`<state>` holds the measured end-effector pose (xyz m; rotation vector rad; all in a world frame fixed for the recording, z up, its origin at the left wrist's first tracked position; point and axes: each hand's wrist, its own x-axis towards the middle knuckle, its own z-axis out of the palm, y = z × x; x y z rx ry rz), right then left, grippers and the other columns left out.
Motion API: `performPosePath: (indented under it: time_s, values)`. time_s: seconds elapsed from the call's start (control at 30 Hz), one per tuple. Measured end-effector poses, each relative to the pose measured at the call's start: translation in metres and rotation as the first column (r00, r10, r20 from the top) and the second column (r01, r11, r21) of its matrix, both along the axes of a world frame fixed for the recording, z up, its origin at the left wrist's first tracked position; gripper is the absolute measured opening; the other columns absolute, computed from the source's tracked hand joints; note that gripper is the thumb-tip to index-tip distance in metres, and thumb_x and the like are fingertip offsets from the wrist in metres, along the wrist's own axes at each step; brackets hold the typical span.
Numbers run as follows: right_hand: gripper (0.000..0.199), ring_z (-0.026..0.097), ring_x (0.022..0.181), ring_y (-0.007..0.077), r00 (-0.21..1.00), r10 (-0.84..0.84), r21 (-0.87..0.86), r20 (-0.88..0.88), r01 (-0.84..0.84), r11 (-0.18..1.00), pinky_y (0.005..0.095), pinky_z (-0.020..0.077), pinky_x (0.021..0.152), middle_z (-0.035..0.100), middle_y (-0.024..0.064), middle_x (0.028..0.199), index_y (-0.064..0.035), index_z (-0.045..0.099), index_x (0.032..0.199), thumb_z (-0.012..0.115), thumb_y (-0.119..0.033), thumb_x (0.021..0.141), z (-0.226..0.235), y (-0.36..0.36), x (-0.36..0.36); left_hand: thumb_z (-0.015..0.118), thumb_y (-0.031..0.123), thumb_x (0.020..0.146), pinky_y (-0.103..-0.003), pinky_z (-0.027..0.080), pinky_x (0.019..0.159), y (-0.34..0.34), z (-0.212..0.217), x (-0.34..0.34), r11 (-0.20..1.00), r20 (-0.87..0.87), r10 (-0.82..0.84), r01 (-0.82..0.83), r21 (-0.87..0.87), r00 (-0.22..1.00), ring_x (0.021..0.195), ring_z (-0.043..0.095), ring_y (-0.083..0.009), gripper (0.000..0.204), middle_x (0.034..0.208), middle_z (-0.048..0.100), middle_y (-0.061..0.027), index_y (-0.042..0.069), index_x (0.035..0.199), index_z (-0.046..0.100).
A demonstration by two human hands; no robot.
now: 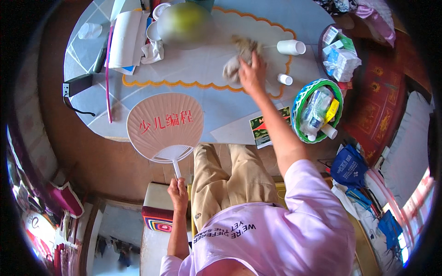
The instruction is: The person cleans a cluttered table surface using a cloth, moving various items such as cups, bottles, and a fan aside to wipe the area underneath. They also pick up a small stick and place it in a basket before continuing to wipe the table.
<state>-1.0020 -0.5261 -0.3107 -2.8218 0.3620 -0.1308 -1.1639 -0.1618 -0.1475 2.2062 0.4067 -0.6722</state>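
My left hand point(177, 193) is wrapped round the white handle of a round hand fan point(165, 129), whose pale ribbed face bears red lettering. The fan is held upright just off the table's front edge. Across the table point(99, 108), my right hand point(252, 76) presses on a crumpled beige-grey cloth point(232, 69), fingers bent over it. The cloth lies on a pale table mat point(198, 64) with a scalloped orange border. A white cup point(291, 47) lies on its side to the right of the cloth, and a smaller white cylinder point(285, 79) lies nearer to me.
A woven green, blue and white basket point(317, 83) with packets stands at the right edge. Behind it sits a tray of boxes point(340, 57). A blurred yellow-green round thing point(184, 23) is at the back. Papers point(125, 39), a black box point(78, 85) and a clear cup point(90, 31) are left.
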Motion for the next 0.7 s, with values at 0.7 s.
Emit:
performPosePath:
  time_s: [0.7]
  values:
    - [0.023, 0.043, 0.104, 0.0259, 0.964, 0.256, -0.047, 0.077, -0.253, 0.966, 0.0422, 0.0346, 0.086, 0.047, 0.0074, 0.111, -0.0196, 0.060, 0.096, 0.055, -0.022, 0.074, -0.014, 0.011, -0.011, 0.046, 0.009, 0.081, -0.032, 0.032, 0.044, -0.046, 0.023, 0.003, 0.965, -0.002, -0.210, 0.207, -0.159, 0.978, 0.045, 0.042, -0.0218, 0.017, 0.053, 0.042, -0.0096, 0.002, 0.067, 0.052]
